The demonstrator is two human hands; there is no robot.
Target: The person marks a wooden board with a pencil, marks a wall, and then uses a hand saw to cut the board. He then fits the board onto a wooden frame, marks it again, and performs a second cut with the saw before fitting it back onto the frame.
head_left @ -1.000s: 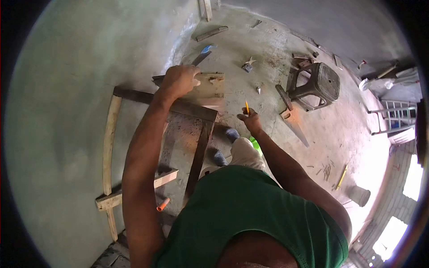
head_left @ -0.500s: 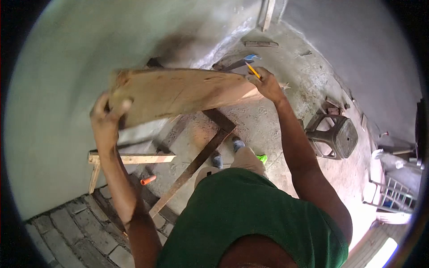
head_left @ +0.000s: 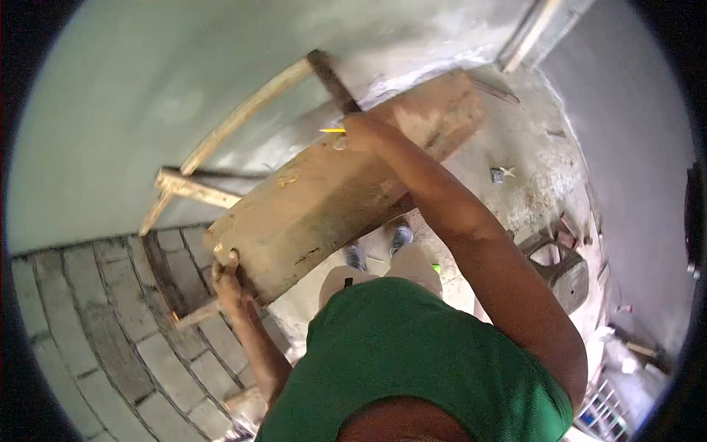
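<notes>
A wide, rough wooden board [head_left: 317,195] slants across the middle of the view, over a wooden frame [head_left: 247,114] of narrow timbers. At its lower left end, my left hand [head_left: 230,283] grips the corner, thumb on the upper face and fingers curled around the edge. My right hand [head_left: 364,134] is closed at the board's far long edge. From that hand a yellow pencil [head_left: 333,130] sticks out to the left, its lower part hidden by the fingers.
A plastic stool [head_left: 567,276] stands at the right by the grey wall [head_left: 626,147]. Brickwork [head_left: 110,324] covers the lower left beside the plastered wall [head_left: 110,147]. A metal rack [head_left: 607,405] is at the lower right, and wood scraps [head_left: 568,228] lie near the stool.
The board has come down and turned, its right end now pointing up and away. My left hand moved lower with its end, and my right hand shifted left along the far edge.
</notes>
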